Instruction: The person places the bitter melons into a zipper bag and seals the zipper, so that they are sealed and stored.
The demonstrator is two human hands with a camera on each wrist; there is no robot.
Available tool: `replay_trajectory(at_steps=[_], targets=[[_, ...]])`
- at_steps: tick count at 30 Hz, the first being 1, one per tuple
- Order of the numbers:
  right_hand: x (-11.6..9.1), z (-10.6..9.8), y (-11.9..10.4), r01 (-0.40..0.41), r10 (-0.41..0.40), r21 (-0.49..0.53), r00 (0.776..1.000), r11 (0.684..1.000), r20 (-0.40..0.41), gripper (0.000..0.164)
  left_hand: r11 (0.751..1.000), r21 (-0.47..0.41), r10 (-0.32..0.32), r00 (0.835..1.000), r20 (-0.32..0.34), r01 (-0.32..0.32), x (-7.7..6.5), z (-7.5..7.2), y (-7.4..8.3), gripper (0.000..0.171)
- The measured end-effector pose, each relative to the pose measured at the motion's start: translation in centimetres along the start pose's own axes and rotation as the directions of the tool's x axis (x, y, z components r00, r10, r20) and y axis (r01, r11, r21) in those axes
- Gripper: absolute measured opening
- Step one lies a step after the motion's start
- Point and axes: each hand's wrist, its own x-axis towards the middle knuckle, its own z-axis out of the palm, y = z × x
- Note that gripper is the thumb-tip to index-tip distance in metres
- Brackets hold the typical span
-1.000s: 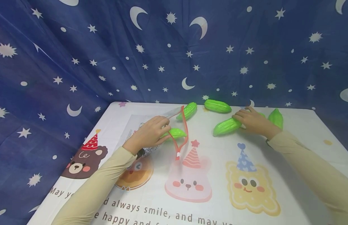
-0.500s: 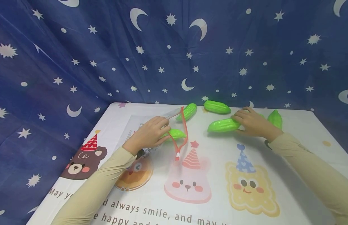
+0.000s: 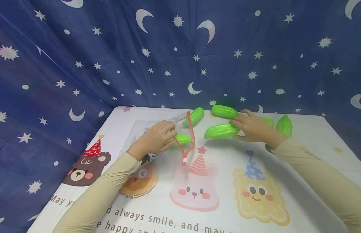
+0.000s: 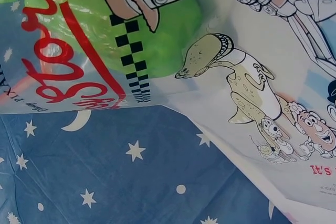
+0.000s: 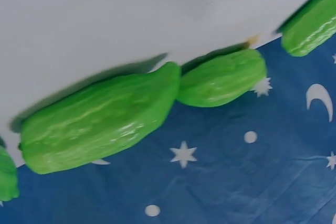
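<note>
In my remote head view, the right hand (image 3: pixel 254 126) pinches the held green gourd (image 3: pixel 220 131) between thumb and fingers, its free end pointing to 9 o'clock, toward the gaping bag (image 4: pixel 173 90), whose orange rim (image 3: pixel 193 133) the left hand (image 3: pixel 155 137) grips with bent fingers; an inner gourd (image 3: pixel 183 139) shows within the mouth. Taking the held green gourd as centre, I find the back gourd (image 3: pixel 224 111) at 12 o'clock, another gourd (image 3: pixel 197 116) at 10 and two gourds (image 3: pixel 284 126) at 3, the far table edge (image 3: pixel 157 108) and blue starry cloth (image 3: pixel 180 61) beyond 12, and a broad stretch of tablecloth (image 3: pixel 225 158) at 6
</note>
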Motion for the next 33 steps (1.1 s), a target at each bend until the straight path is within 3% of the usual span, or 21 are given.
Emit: replay_trajectory(at_steps=[20,28,33], targets=[[3.7,0.6,-3.3,0.055,-0.056,0.015,0.997,0.998,0.054,0.047,1.0,-0.01,0.021,1.0,-0.007,-0.021,0.4,-0.1,-0.1,0.019],[5.1,0.6,-4.4,0.035,-0.034,-0.002,0.997,0.999,0.072,0.042,0.999,-0.025,0.034,0.999,-0.024,-0.035,0.6,-0.3,-0.2,0.019],[5.7,1.0,-4.6,-0.021,0.023,-0.037,0.998,0.999,0.056,0.039,0.999,-0.04,0.031,0.999,-0.024,-0.031,0.6,-0.3,-0.1,0.019]])
